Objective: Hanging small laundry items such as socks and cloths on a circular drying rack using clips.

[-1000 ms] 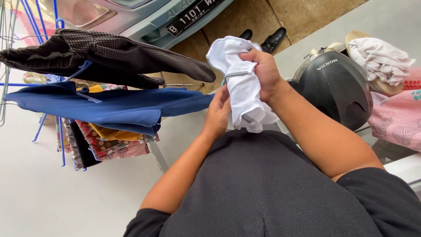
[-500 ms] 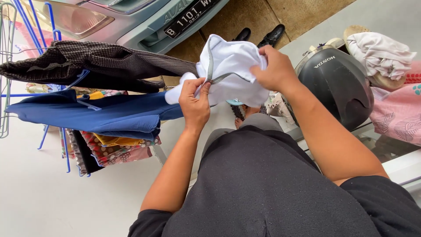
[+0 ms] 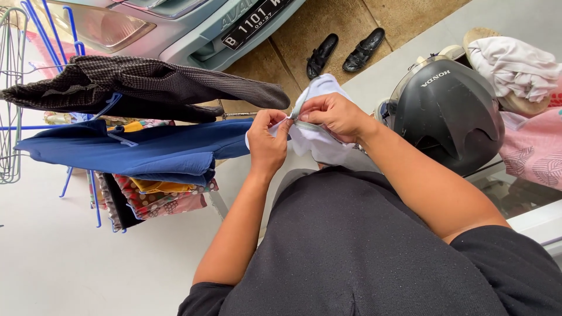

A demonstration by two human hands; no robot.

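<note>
head view looks down over my black shirt at both my hands, which meet on a white garment held in front of my chest, just left of the black helmet. my left hand pinches the garment's grey-trimmed edge between thumb and fingers, closed tight on the cloth. my right hand is closed on the same edge, its fingertips touching those of the left, with the rest of the white cloth bunched and hanging beneath it. the helmet sits just beside my right forearm, resting on a glass-topped surface. right of the helmet lies a crumpled white cloth on top of something tan, and below that a pink patterned fabric. well to the left of the helmet, past my hands, stands a blue wire drying rack with a dark checked garment draped on top, a navy blue garment beneath it reaching toward my left hand, and colourful patterned cloths hanging lower. up and left of the helmet a pair of black shoes sits on the brown ground, near the front bumper of a pale car.
</note>
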